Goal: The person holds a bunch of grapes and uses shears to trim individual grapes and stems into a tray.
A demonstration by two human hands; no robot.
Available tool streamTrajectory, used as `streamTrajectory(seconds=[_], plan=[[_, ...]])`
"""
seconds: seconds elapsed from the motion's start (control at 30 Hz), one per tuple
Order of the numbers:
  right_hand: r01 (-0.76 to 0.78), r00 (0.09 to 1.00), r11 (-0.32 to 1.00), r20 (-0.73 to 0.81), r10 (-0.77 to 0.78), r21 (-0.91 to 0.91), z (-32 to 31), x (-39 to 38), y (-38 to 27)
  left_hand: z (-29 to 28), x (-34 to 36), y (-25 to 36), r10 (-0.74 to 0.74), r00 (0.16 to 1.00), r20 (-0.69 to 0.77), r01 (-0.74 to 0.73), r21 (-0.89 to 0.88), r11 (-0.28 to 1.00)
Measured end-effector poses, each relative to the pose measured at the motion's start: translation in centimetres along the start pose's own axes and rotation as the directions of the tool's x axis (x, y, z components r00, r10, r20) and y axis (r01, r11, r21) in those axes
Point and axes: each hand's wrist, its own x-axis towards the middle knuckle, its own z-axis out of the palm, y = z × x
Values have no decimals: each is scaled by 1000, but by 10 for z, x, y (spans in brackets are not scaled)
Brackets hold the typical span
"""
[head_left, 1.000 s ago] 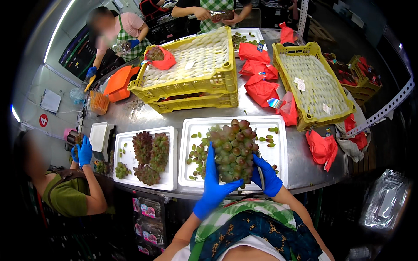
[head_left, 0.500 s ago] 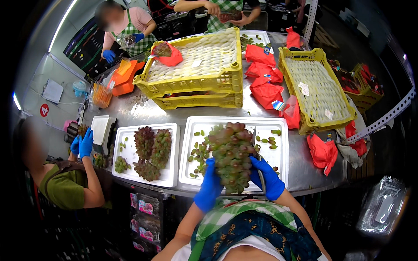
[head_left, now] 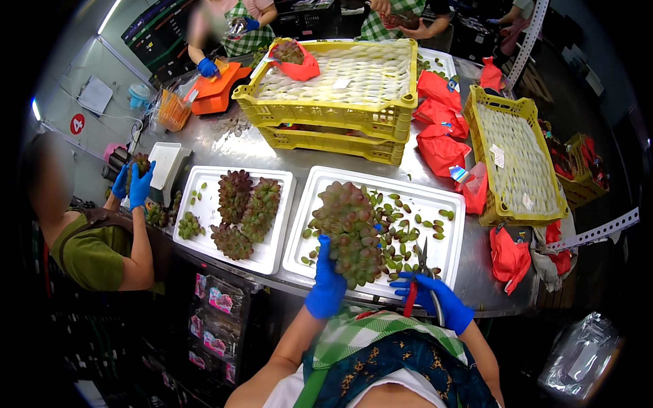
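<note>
- Grape bunch has swung L since earlier; your R hand w/ snips has pulled away, now lower ctr-R of frame.
- Your L hand: cupped round bunch, mid-frame, over white tray.
- R grip: fingers part-curled round snips, handles spread.

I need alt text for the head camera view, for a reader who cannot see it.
A person's blue-gloved left grip holds a large grape bunch above a white tray of loose grapes; the right grip holds red-handled snips. To the left, another tray holds more bunches; yellow crates stand behind.
</note>
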Motion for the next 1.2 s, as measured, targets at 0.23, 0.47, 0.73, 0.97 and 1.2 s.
streamTrajectory(seconds=[0.23, 0.47, 0.73, 0.97, 1.2], plan=[[8, 1000, 993, 4, -7, -119, 6, -22, 2, 0, -3, 2, 68, 997, -33, -66, 73, 995], [88, 824, -122, 141, -549, -989, 66, -43, -66, 6, -4, 2, 194, 981, 28, -194, 268, 944], [10, 927, -478, 187, -324, -878, 88, -46, -92, 11, -8, 6, 291, 955, 57, -294, 302, 907], [65, 961, -550, 201, -192, -833, 101, -45, -111, 11, -11, 7, 308, 947, 97, -322, 340, 884], [51, 974, -607, 175, -147, -793, 104, -34, -113, 6, -9, 2, 278, 957, 85, -291, 330, 898]])
